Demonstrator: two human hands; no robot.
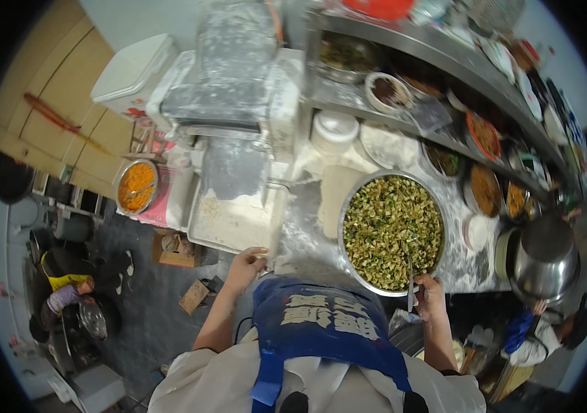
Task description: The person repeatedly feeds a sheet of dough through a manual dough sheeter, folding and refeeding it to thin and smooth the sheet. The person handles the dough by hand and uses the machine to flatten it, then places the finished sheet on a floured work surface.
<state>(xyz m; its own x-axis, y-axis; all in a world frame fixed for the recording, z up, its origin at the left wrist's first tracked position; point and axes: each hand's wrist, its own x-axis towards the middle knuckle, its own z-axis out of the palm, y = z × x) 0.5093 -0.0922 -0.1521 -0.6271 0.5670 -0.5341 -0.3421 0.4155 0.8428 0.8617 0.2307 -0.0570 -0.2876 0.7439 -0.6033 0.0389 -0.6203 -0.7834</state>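
Note:
A wide steel bowl [346,260] filled with chopped green-and-pale filling [391,232] stands at the front of the floured steel table. My right hand [430,297] grips its near right rim. A metal spoon [410,284] rests in the filling, its handle crossing the rim beside my fingers. My left hand [248,266] is at the front corner of a flour-dusted white tray [234,227], fingers loosely bent with nothing in them; whether it touches the tray is unclear. A flat dough sheet [334,201] lies partly under the bowl.
A floury dough sheeter [221,103] stands behind the tray. Left of it, a bowl of orange shreds [137,186] sits on a sack. Steel shelves [407,116] with several filled bowls line the right. A large steel pot [544,268] stands far right. Two other people are nearby.

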